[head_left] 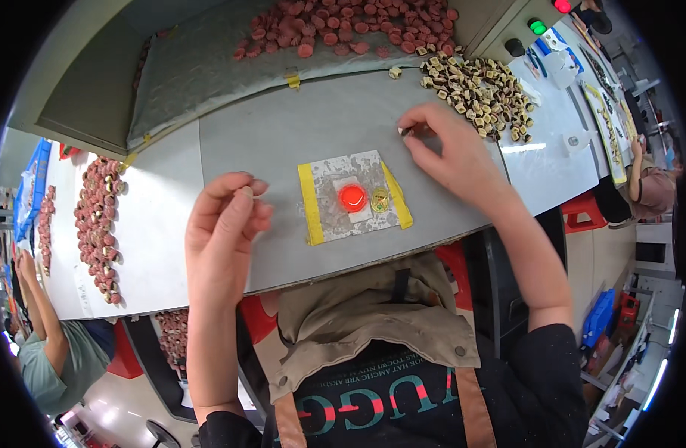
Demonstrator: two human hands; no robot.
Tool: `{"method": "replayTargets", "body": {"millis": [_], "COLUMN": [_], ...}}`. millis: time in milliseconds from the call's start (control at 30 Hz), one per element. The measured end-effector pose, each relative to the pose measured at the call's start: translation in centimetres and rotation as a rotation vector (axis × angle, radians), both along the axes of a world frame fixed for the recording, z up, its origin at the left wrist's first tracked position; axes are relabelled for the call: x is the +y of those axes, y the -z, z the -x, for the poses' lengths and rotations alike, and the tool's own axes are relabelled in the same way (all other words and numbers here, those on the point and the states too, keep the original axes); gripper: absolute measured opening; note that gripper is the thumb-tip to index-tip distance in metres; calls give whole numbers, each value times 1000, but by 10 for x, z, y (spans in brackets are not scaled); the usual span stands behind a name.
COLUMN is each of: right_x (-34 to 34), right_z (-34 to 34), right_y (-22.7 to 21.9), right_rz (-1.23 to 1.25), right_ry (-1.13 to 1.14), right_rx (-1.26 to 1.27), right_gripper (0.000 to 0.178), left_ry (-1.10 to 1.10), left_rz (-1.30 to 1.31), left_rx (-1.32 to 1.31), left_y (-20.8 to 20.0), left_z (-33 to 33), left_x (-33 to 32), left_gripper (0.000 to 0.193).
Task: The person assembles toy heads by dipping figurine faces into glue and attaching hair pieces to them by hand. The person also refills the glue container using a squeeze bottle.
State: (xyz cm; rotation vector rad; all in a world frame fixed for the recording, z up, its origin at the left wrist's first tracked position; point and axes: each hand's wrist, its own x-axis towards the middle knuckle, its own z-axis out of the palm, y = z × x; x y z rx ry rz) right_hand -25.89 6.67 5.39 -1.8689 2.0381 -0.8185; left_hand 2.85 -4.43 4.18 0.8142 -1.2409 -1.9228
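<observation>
My left hand (225,224) is raised over the table left of the taped pad, thumb and fingertips pinched together. What they hold, if anything, is hidden. To the right and farther back, my right hand (451,153) grips a small dark-and-cream piece (405,132) between thumb and fingers, near the pile of cream-and-brown pieces (481,91). Between my hands a grey mottled pad (326,222), bordered by yellow tape (308,196), lies on the table. A bright red-orange round thing (352,198) sits at its middle, beside a gold-green oval (379,199).
Many pink round cups (343,26) lie on the grey sheeting at the back. Rows of assembled pink pieces (98,224) stretch along the left. A machine panel with lit buttons (537,28) stands at the upper right. Other people (66,358) work at both sides.
</observation>
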Motion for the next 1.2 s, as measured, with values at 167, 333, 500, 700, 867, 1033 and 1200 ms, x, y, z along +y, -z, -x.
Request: {"method": "replayTargets", "body": {"millis": [167, 333, 500, 700, 867, 1033, 1200], "right_x": [23, 29, 36, 22, 23, 16, 19], "right_z": [-17, -20, -21, -25, -34, -41, -78], "right_y": [14, 22, 21, 18, 9, 0, -13], "right_rz": [68, 92, 56, 34, 44, -22, 51], "right_ry": [63, 100, 187, 153, 178, 132, -146], "right_rx": [131, 128, 45, 87, 256, 213, 45], "right_gripper": [25, 24, 25, 17, 12, 13, 16], "left_ry": [103, 149, 191, 160, 190, 115, 158], "left_rz": [-190, -335, -385, -363, -466, -450, -402], "left_rx": [251, 332, 433, 441, 461, 422, 426], "left_y": [5, 21, 40, 34, 33, 31, 34], "left_z": [13, 17, 18, 15, 15, 13, 10], "left_x": [31, 45, 44, 46, 44, 47, 46], "left_gripper": [30, 30, 32, 33, 35, 33, 33]}}
